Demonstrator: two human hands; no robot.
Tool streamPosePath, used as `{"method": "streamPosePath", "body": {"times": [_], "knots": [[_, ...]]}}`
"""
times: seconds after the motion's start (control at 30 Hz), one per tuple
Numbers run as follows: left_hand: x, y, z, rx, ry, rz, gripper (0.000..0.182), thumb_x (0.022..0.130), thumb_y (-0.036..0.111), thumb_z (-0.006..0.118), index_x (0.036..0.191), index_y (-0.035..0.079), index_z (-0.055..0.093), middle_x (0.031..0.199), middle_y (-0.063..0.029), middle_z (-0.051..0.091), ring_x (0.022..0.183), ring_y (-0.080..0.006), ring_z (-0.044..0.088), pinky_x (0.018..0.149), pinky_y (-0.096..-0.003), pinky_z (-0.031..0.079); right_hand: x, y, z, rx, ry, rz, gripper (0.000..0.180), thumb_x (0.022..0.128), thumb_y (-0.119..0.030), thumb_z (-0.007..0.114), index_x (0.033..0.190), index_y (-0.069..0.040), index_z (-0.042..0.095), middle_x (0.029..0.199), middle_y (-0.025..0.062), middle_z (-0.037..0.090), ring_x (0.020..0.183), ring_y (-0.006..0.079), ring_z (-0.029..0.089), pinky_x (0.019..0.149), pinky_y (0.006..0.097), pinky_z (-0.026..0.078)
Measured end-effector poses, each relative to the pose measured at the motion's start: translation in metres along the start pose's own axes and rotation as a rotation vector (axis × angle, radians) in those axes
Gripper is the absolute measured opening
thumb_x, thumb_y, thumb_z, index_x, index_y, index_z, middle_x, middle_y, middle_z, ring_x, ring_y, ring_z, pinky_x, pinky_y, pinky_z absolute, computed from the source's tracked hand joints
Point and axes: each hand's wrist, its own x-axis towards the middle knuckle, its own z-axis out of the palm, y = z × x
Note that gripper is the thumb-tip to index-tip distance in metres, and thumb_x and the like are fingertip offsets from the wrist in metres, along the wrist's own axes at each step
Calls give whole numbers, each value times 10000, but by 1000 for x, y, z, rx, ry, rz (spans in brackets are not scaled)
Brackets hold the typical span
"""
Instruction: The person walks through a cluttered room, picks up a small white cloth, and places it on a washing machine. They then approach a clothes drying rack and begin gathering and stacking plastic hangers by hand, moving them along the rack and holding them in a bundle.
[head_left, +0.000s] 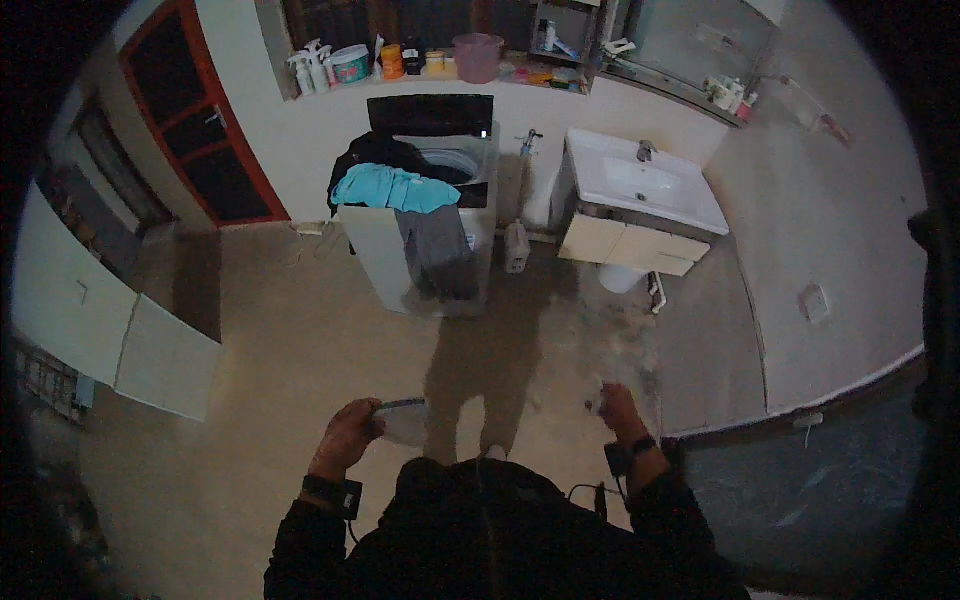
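Note:
My left hand (349, 433) grips the rim of a see-through item (403, 420), perhaps a mesh or plastic bag, with a dark edge; its exact kind is unclear. My right hand (619, 409), at the lower right, has its fingers closed around a small whitish thing (598, 399) that is too blurred to name. Farther ahead stands a top-loading washing machine (375, 262) with its lid up. A turquoise cloth (397, 187), a black garment (379, 152) and grey trousers (439, 251) hang over its front edge.
A washbasin (675, 187) on a cabinet stands right of the machine. Spray bottles (315, 69), tubs and a pink bucket (478, 58) line the window sill. A red-framed door (202, 120) is at the back left, a white cabinet (165, 356) at the left. Cables hang near both wrists.

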Motion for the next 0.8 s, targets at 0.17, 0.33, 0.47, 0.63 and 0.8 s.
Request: {"method": "streamPosePath", "body": {"times": [0.17,0.33,0.47,0.63,0.8], "knots": [[56,17,2,-807,24,-129,290,881,152,606,1122,-2,556,1034,-95,586,920,-198,568,803,-319,477,176,-55,-53,-179,-21,-69,443,684,-93,728,1093,-20,576,1053,198,593,921,400,574,801,455,464],[132,31,-9,117,55,130,269,905,200,583,1098,14,568,1026,-78,578,898,-207,555,810,-343,471,317,-98,-63,708,-176,-155,402,681,-63,710,1066,-30,602,976,174,630,971,373,579,839,417,470],[220,45,-23,-243,-11,-64,299,911,221,579,1097,-13,560,1058,-95,576,959,-212,561,850,-350,466,390,-121,-44,619,-128,-302,366,691,-50,687,1049,-26,612,998,152,638,978,355,581,850,410,469],[326,65,-39,-935,-147,-179,320,930,246,560,1100,-25,565,1077,-88,580,998,-222,563,884,-359,463,451,-121,-63,-326,-15,-612,334,717,-57,653,1046,-22,613,1044,143,634,973,347,586,853,405,477],[387,95,-52,-883,-189,35,215,932,189,551,1027,3,601,1042,-79,594,969,-220,565,895,-374,446,527,-98,-49,427,-93,-284,275,780,-103,641,1043,-23,622,1029,139,630,951,290,607,802,370,499]]}}
